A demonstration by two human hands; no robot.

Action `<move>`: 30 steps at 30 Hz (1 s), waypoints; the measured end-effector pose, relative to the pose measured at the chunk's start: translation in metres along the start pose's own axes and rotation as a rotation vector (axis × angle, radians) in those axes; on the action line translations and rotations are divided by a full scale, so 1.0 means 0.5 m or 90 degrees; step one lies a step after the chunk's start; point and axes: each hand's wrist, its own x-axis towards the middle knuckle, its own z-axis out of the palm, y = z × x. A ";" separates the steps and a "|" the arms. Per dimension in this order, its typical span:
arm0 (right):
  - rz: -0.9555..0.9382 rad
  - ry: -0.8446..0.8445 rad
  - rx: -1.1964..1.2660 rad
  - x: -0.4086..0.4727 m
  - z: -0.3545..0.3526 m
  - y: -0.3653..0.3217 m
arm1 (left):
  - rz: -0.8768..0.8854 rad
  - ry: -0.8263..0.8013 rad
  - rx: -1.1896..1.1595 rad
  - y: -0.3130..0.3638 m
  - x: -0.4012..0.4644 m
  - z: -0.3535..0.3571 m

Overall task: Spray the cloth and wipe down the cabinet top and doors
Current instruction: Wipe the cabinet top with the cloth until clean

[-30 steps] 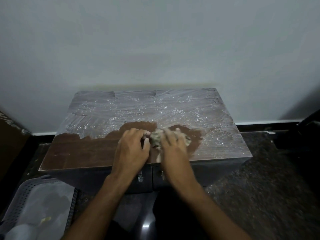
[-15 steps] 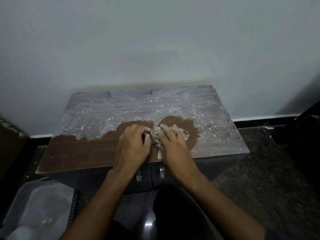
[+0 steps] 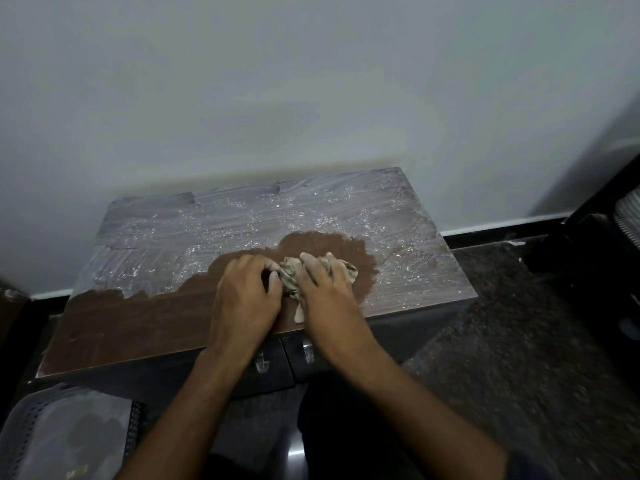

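Observation:
A low brown cabinet stands against the wall. Most of its top is covered with a whitish, glistening film; a clean brown strip runs along the front edge and bulges around my hands. A crumpled beige cloth lies on the top near the front middle. My left hand grips its left end and my right hand presses down on it, fingers spread over the fabric. Below the front edge, two metal door handles show between my wrists. No spray bottle is in sight.
A grey perforated plastic basket sits on the floor at lower left. Dark furniture with a ribbed part stands at the right edge. A pale wall rises behind the cabinet; a dark speckled floor spreads to the right.
Both hands have pushed the cloth a little farther back on the top. The clean brown patch around them has grown rounder and larger toward the rear.

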 end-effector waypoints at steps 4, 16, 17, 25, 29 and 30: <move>0.047 0.002 -0.030 0.051 -0.025 0.069 | 0.045 -0.016 0.000 0.023 0.004 0.016; 0.071 0.022 -0.023 -0.064 -0.085 0.166 | 0.120 -0.058 -0.026 0.070 0.014 0.047; 0.115 0.029 -0.027 -0.058 -0.100 0.194 | 0.133 -0.065 -0.023 0.073 0.014 0.048; 0.095 0.055 -0.013 -0.052 -0.044 0.095 | 0.132 -0.069 -0.011 0.100 0.019 0.075; 0.122 0.049 -0.019 -0.049 -0.083 0.161 | 0.149 -0.089 -0.013 0.120 0.027 0.086; 0.167 0.053 -0.032 -0.047 -0.098 0.191 | 0.156 -0.093 -0.020 0.124 0.029 0.087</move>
